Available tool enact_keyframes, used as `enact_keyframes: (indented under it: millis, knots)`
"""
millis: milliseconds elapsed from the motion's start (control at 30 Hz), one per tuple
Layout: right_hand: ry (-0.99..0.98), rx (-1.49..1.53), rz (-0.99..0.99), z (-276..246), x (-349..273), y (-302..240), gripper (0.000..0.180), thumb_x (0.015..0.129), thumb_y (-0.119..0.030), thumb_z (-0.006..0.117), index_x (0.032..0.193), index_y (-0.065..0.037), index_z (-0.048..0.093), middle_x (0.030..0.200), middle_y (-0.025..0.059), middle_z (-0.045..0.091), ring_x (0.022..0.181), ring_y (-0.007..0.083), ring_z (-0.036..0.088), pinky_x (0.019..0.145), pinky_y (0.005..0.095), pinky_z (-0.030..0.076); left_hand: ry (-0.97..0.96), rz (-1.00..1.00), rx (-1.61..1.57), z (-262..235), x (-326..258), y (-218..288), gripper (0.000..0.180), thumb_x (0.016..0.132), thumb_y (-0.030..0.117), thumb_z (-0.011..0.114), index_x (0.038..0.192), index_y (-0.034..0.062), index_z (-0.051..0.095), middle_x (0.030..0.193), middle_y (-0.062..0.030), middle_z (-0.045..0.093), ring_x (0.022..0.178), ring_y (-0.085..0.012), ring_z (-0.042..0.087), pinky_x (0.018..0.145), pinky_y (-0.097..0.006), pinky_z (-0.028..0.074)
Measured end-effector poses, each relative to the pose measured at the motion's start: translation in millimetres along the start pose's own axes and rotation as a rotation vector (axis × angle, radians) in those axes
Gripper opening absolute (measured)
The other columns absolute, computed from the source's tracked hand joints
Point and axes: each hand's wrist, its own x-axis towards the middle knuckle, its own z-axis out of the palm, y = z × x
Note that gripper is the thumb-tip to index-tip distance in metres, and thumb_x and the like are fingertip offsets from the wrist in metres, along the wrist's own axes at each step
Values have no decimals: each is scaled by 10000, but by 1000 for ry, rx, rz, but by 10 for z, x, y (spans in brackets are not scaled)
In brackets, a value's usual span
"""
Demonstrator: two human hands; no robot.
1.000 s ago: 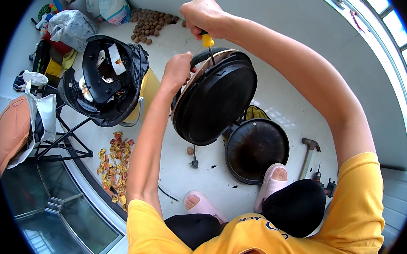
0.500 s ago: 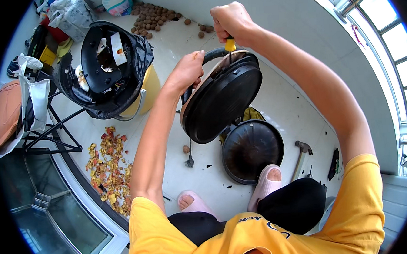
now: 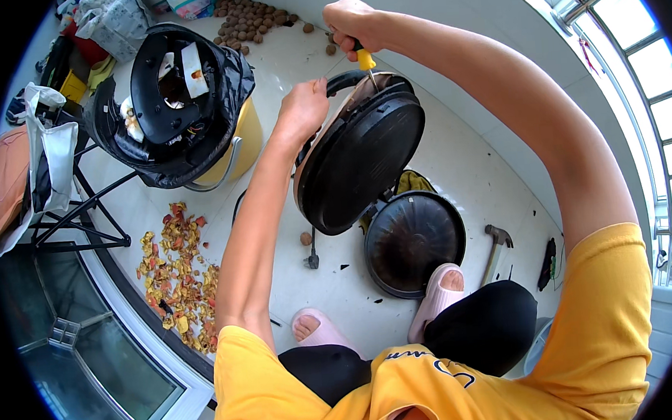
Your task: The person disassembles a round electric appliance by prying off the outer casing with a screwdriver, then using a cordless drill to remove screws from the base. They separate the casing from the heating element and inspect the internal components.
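A round black electric griddle stands open on the floor, its upper half (image 3: 364, 158) raised and tilted, its lower half (image 3: 415, 240) flat by my right foot. My left hand (image 3: 304, 108) is closed round the black curved handle (image 3: 343, 80) of the raised half. Up at the far rim, my right hand (image 3: 352, 26) grips a screwdriver (image 3: 365, 57) with a yellow and black handle. Its metal shaft slants down into the gap between the outer shell and the black pan; the tip is hidden there.
A black-lined yellow bucket (image 3: 243, 142) full of discarded parts stands left. Dried peel (image 3: 174, 274) lies nearer; walnuts (image 3: 251, 21) are heaped along the far wall. A hammer (image 3: 495, 250) rests right of the griddle, a power plug (image 3: 312, 259) to its left. A folding stool (image 3: 82, 214) stands far left.
My right hand and the screwdriver have shifted left and slightly nearer, and the shaft now leans more. The raised griddle half and my left hand have moved slightly left.
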Motion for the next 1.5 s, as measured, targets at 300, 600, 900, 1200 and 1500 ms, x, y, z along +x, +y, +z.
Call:
enact_keyframes:
  millis: [300,600,900,1200,1500]
  knots:
    - [25,-47,111,226,66,-55,188,710,-69,398,562,-129,299,480,16,301,405,126,297,401,311,326,73,15,103,-72,-106,-37,394,950,293,370,1011,-4,621,1015,-269,605,1003,-441,542,879,-446,417]
    - [-14,29,-25,170,46,-28,170,772,-98,412,610,-51,418,519,70,403,410,164,385,406,344,382,-141,-57,-166,-207,-188,-12,493,878,490,529,1000,25,638,650,-12,564,531,-64,462,514,-206,351]
    - [9,201,-136,160,-188,8,225,789,-79,437,575,-93,368,506,19,336,437,129,319,454,315,338,-333,-10,-466,-415,-322,-187,657,817,561,577,1129,-16,541,947,-67,540,778,-101,458,607,-227,433]
    - [-162,431,-520,-260,-684,373,299,860,-155,518,593,-44,443,514,51,432,452,154,426,489,309,409,-163,17,-838,-99,-826,-458,230,966,273,450,994,58,528,741,24,497,644,-51,450,606,-197,402]
    - [-205,702,-861,-796,-1531,222,397,963,-238,371,576,-158,332,488,-29,338,448,92,308,533,285,349,-178,82,-895,57,-949,-296,260,982,277,414,1062,47,507,766,24,439,684,-57,405,631,-196,387]
